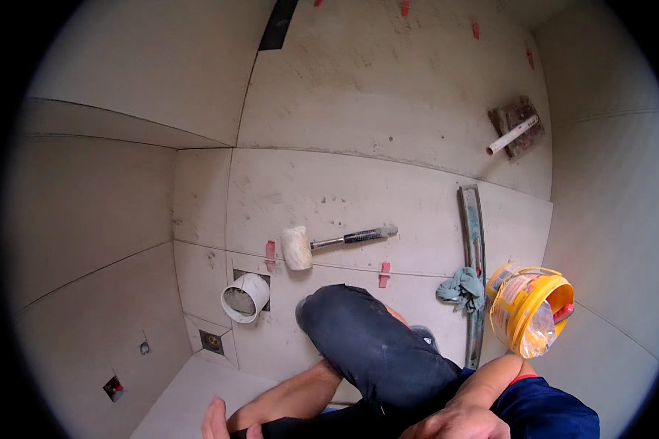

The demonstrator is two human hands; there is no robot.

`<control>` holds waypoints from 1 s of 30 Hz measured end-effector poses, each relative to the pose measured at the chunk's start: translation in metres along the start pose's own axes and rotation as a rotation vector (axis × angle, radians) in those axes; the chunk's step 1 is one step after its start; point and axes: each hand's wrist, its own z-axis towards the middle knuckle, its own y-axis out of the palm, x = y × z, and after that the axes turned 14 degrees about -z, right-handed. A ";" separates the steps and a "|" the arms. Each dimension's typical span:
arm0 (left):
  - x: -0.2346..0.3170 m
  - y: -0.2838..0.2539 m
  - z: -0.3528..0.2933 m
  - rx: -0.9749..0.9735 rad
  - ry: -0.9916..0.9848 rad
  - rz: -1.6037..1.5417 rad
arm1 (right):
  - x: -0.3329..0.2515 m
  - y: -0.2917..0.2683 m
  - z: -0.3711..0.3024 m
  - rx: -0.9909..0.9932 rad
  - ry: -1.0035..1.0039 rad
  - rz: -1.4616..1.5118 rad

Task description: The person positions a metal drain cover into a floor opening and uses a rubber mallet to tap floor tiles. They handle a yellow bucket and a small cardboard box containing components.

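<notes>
At the lower left edge, the fingertips of my left hand (216,420) show, spread apart and holding nothing visible; the rest is cut off by the frame. My right arm bends back toward me, and my right hand (461,424) appears closed at the bottom edge, whatever it may hold being hidden. Ahead of my bent, dark-trousered knee lies a mallet with a white head (296,248) and a black-gripped handle (362,235). Beyond my right elbow, a yellow bucket (505,300) leans over, with a clear plastic bag (538,333) and a red-handled item (563,314) inside.
A long metal level (473,234) lies on the tiles, a grey-green cloth (461,288) against it. At left, a white tub (255,289) holds grey material beside a square cut-out. Red wedges (384,274) sit at tile joints. A white-handled float (513,134) lies far right. Tiled walls rise both sides.
</notes>
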 end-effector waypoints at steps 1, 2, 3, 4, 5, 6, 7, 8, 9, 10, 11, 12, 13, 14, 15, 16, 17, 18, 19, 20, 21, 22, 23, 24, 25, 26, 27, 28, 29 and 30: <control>-0.004 -0.002 -0.005 0.008 -0.012 0.004 | 0.001 -0.001 0.003 -0.020 0.009 -0.024; -0.009 -0.002 -0.011 0.021 -0.023 0.003 | 0.003 -0.003 0.005 -0.046 0.018 -0.040; -0.015 -0.003 -0.014 0.024 -0.013 -0.016 | 0.027 0.002 -0.031 0.098 0.085 -0.170; -0.019 -0.001 -0.019 0.042 -0.025 -0.012 | 0.031 -0.019 -0.024 0.221 0.164 -0.225; -0.022 0.000 -0.024 0.052 -0.024 -0.010 | 0.037 -0.042 -0.015 0.333 0.254 -0.263; -0.026 0.000 -0.027 0.067 -0.033 -0.004 | 0.046 -0.065 -0.005 0.436 0.349 -0.285; -0.028 -0.001 -0.030 0.074 -0.020 -0.012 | 0.061 -0.112 -0.013 0.404 0.510 -0.913; -0.027 -0.002 -0.032 0.062 -0.033 -0.015 | 0.079 -0.145 -0.017 0.569 0.655 -1.324; -0.027 -0.003 -0.032 0.052 -0.045 -0.017 | 0.099 -0.179 -0.031 0.591 0.705 -1.593; -0.025 -0.003 -0.031 0.045 -0.056 -0.019 | 0.120 -0.214 -0.044 0.617 0.771 -1.852; -0.020 -0.005 -0.031 0.046 -0.067 -0.008 | 0.132 -0.241 -0.050 0.488 0.884 -2.007; -0.021 -0.004 -0.035 0.056 -0.053 -0.017 | 0.143 -0.261 -0.054 0.343 0.989 -2.159; -0.025 -0.004 -0.040 0.064 -0.037 -0.027 | 0.154 -0.274 -0.057 0.209 1.016 -2.202; -0.029 -0.003 -0.044 0.068 -0.015 -0.044 | 0.159 -0.283 -0.057 0.075 1.047 -2.250; -0.030 -0.004 -0.048 0.077 0.007 -0.023 | 0.164 -0.291 -0.059 -0.056 1.077 -2.296; -0.035 -0.004 -0.052 0.073 0.007 -0.029 | 0.170 -0.292 -0.059 -0.007 1.100 -2.206; -0.039 -0.004 -0.056 0.074 0.006 -0.037 | 0.176 -0.290 -0.060 0.037 1.119 -2.120; -0.043 -0.005 -0.059 0.073 0.008 -0.043 | 0.180 -0.287 -0.063 0.082 1.141 -2.032; -0.046 -0.006 -0.061 0.065 -0.001 -0.026 | 0.176 -0.282 -0.066 0.017 1.129 -2.050; -0.049 -0.008 -0.062 0.064 -0.010 -0.042 | 0.166 -0.272 -0.070 -0.047 1.120 -2.064; -0.052 -0.009 -0.064 0.060 -0.017 -0.060 | 0.151 -0.265 -0.069 -0.109 1.117 -2.078; -0.055 -0.009 -0.067 0.054 -0.028 -0.074 | 0.133 -0.259 -0.058 -0.233 1.173 -2.110; -0.059 -0.009 -0.072 0.051 -0.046 -0.072 | 0.112 -0.252 -0.043 -0.358 1.223 -2.139; -0.063 -0.009 -0.076 0.045 -0.046 -0.089 | 0.096 -0.248 -0.029 -0.477 1.274 -2.170; -0.065 -0.009 -0.080 0.037 -0.047 -0.103 | 0.086 -0.252 -0.013 -0.701 1.255 -2.179; -0.065 -0.010 -0.082 0.026 -0.039 -0.120 | 0.078 -0.261 0.006 -0.920 1.237 -2.178; -0.064 -0.011 -0.083 0.021 -0.044 -0.131 | 0.080 -0.275 0.021 -1.165 1.128 -2.181; -0.062 -0.010 -0.083 0.024 -0.035 -0.152 | 0.095 -0.288 0.040 -1.352 1.130 -2.131; -0.060 -0.010 -0.083 0.029 -0.024 -0.170 | 0.113 -0.295 0.066 -1.479 1.035 -2.124; -0.061 -0.009 -0.083 0.030 -0.005 -0.189 | 0.133 -0.297 0.092 -1.523 0.966 -2.165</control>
